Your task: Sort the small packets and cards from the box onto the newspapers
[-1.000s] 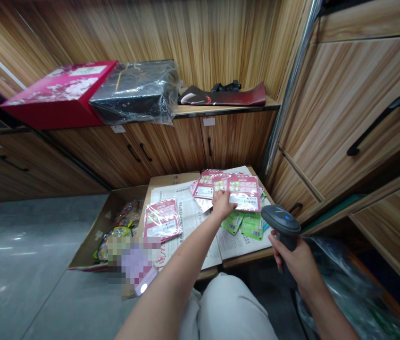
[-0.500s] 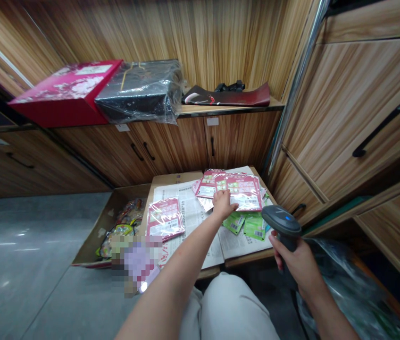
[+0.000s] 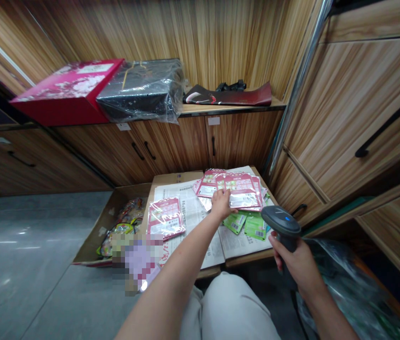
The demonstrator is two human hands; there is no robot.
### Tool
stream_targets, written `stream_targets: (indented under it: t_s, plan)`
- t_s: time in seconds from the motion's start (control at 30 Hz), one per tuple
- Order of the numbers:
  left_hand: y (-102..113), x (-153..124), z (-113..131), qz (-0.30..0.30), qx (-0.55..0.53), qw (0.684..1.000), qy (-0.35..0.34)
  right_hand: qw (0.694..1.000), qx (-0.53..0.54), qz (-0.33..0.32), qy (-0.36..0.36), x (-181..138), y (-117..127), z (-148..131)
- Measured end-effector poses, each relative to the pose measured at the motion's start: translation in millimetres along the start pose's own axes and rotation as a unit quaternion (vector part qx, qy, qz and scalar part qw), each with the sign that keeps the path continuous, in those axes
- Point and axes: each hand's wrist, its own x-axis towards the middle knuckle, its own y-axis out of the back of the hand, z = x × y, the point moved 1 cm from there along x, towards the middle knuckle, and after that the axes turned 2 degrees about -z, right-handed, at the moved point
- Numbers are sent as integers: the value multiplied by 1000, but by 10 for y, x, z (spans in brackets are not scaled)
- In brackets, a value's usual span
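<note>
My left hand [image 3: 221, 204] is closed at the lower left edge of a pink plastic-wrapped packet [image 3: 242, 188], thumb along its bottom edge. That packet lies over other pink packets [image 3: 208, 183] in an overlapping pile. Green packets [image 3: 255, 225] with barcode labels stick out below the pile. In my right hand [image 3: 299, 264] is a dark grey handheld barcode scanner [image 3: 280, 220], its head tilted toward the pile and a small blue light showing on top. A separate stack of pink packets [image 3: 166, 217] lies to the left on newspaper.
Newspaper [image 3: 200, 236] covers the low surface. An open cardboard box [image 3: 95, 241] with wrapped items stands at left. Behind, a shelf holds a pink box [image 3: 69, 94] and a black plastic-wrapped box [image 3: 139, 92]. Clear plastic bags [image 3: 348, 283] lie at lower right; wooden cabinets [image 3: 373, 104] rise beside them.
My left hand and the pink packet at its fingers have shifted slightly left, baring more of the packets beneath at the right edge. The scanner stays nearly still.
</note>
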Motion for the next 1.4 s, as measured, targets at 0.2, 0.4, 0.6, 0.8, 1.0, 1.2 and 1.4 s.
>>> stream_targets:
  t_s: [0.2, 0.4, 0.6, 0.8, 1.0, 1.2, 1.4]
  plan:
    - [14, -4, -13, -8, 19, 1000, -4, 1000, -7, -6, -3, 12, 19, 35]
    - [24, -35, -35, 0, 26, 1000, -17, 1000, -12, -14, -8, -11, 14, 8]
    - [267, -151, -368, 48, 30, 998, -14, 1000, -16, -16, -15, -100, -55, -80]
    - [661, -597, -1314, 31, 126, 979, 160, 998, -22, -50, -17, -169, -230, -39]
    - [815, -1021, -1981, 17, 122, 926, 357, 995, -64, -72, -18, -182, -341, 62]
    - [829, -1045, -2035, -19, 46, 902, 428, 994, -70, -74, -39, -174, -391, 97]
    - [904, -1025, -2061, 30, 12, 882, 469, 993, -73, -78, -39, -208, -415, 50]
